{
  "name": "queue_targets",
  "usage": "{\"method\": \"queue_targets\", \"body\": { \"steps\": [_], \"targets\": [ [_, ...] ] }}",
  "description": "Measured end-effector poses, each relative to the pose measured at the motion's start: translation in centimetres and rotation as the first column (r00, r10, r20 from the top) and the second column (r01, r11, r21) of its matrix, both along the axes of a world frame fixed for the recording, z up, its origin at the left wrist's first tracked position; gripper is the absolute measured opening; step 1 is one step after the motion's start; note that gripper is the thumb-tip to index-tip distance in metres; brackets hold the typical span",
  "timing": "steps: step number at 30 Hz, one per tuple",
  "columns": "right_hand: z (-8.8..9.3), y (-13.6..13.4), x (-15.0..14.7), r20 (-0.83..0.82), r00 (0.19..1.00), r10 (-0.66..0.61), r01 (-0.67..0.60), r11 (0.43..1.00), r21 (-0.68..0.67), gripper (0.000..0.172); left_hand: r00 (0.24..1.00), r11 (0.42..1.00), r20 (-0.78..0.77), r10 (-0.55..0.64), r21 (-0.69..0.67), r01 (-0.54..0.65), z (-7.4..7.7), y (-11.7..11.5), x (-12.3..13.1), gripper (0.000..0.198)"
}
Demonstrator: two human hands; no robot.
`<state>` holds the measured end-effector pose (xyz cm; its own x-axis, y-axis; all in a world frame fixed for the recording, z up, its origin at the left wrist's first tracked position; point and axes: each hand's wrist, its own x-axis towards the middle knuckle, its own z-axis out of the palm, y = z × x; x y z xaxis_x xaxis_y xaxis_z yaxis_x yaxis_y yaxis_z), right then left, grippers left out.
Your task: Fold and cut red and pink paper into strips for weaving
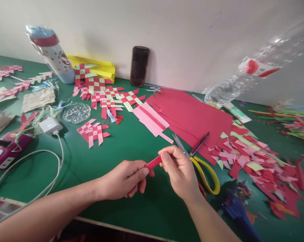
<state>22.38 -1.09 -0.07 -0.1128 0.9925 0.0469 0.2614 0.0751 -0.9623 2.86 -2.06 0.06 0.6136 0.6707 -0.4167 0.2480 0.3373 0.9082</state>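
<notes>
Left hand (135,176), right hand (179,171) pinching opposite ends of red paper strip (154,163) (scissors (209,167) partly hidden behind right hand).

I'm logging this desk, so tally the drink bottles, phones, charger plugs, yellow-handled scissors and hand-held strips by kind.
Drink bottles: 2 (flask, clear bottle)
Phone: 1
White charger plug: 1
Yellow-handled scissors: 1
Red strip, between left hand and right hand: 1
Total: 6
</notes>
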Motion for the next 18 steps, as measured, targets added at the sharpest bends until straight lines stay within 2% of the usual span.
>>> {"method": "queue_targets", "body": {
  "steps": [5, 9, 13, 18],
  "targets": [
    [0.6, 0.0, -0.2, -0.096, 0.993, 0.072, -0.084, 0.989, -0.123, 0.030, 1.000, 0.996, -0.025, -0.013, 0.086, 0.015, 0.2, -0.1, 0.0, 0.039],
    [0.7, -0.1, -0.3, -0.102, 0.981, 0.166, -0.182, 0.968, -0.172, 0.029, 0.999, 0.996, -0.032, -0.034, 0.084, 0.036, 0.3, -0.1, 0.0, 0.040],
    [0.4, 0.1, 0.2, -0.059, 0.995, 0.083, -0.089, 0.990, -0.112, 0.032, 0.998, 0.994, -0.039, -0.058, 0.090, 0.061, 0.3, 0.4, -0.1, 0.040],
    [-0.3, 0.7, 1.4, -0.099, 0.993, -0.070, 0.059, 0.993, -0.102, 0.031, 0.999, 0.993, -0.032, -0.034, 0.110, 0.037, 0.3, 0.7, -0.4, 0.040]
  ]
}}
